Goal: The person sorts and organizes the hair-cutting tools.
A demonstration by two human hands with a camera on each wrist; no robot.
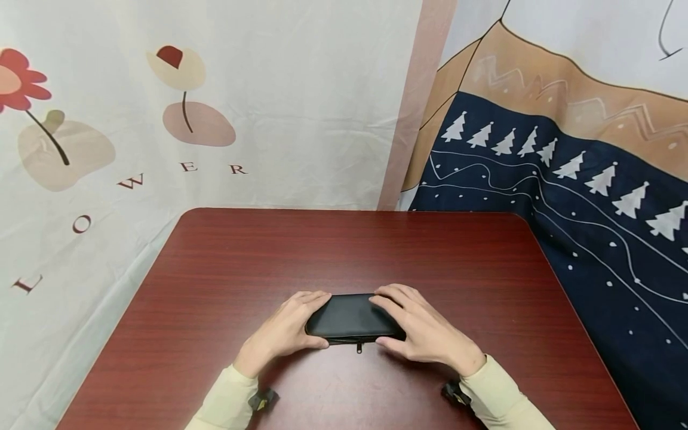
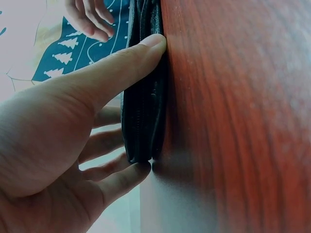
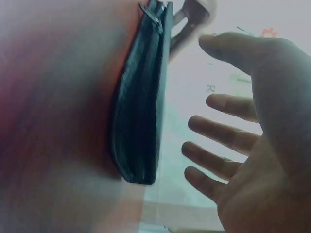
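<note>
A flat black zip pouch [image 1: 349,316] lies on the table, its smooth face up and its zipped side toward me. From that zipped side a small zipper pull [image 1: 359,347] sticks out. My left hand [image 1: 287,325] holds the pouch's left end, thumb against the zipped side and fingers round the end and far edge. Over the right end hovers my right hand [image 1: 424,325], fingers spread. In the right wrist view, a gap shows between those fingers [image 3: 218,126] and the pouch [image 3: 138,111]. What is inside the pouch is hidden.
The reddish-brown table [image 1: 242,251] has rounded far corners. Behind it hang a pale curtain [image 1: 301,107] with flower prints and a dark blue curtain [image 1: 591,251] with white trees. Dark wrist devices [image 1: 263,399] sit at both cuffs.
</note>
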